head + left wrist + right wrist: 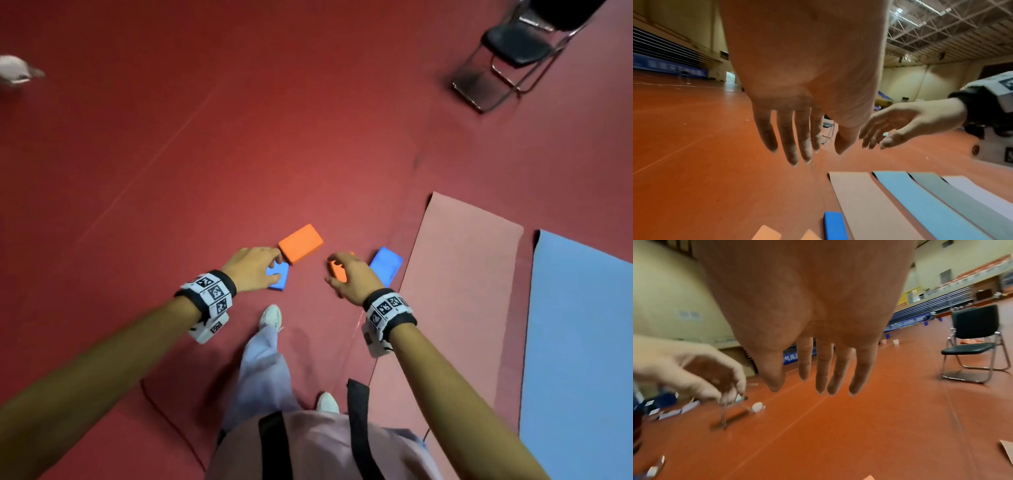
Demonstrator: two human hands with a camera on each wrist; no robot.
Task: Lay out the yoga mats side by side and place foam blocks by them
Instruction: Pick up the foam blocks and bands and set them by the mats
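Several foam blocks lie on the red floor in front of me: an orange block (300,244), a blue block (278,280) partly under my left hand (270,264), a second orange block (337,272) under my right hand (347,270), and another blue block (385,265) beside the pink mat (455,291). A blue mat (575,342) lies to the right of the pink one. Both hands hover above the blocks with fingers straight, holding nothing, as the left hand (795,146) and right hand (818,382) show in the wrist views. The left wrist view shows grey-green (953,196) and white (982,193) mats too.
A black folding chair (513,51) stands at the far right, beyond the mats. A thin red cable (164,414) runs over the floor by my left leg. My white shoes (270,317) stand just short of the blocks. A pale object (15,70) sits at the far left.
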